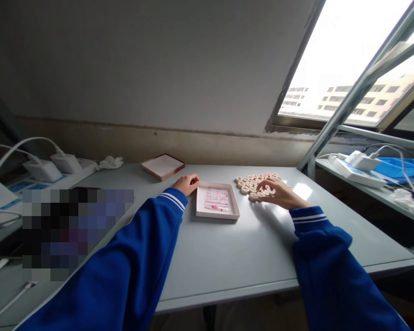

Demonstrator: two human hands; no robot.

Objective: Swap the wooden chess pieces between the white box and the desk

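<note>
A shallow white box [200, 209] lies in the middle of the grey table [227, 257], with a folded sheet printed in red [216, 199] inside it. My left hand [186, 183] rests against the box's far left corner, fingers curled on its rim. To the right of the box lies a flat cluster of several round wooden game pieces [250, 180]. My right hand [278, 191] lies over the near right part of that cluster, fingers bent down onto the pieces. Both arms wear blue sleeves with white stripes.
The box's lid [163, 166], white inside with a dark red edge, lies at the back left. White chargers and a power strip [51, 168] with cables sit on the left. A metal window frame post [334, 124] rises at the right, with a side shelf [365, 177] holding more chargers.
</note>
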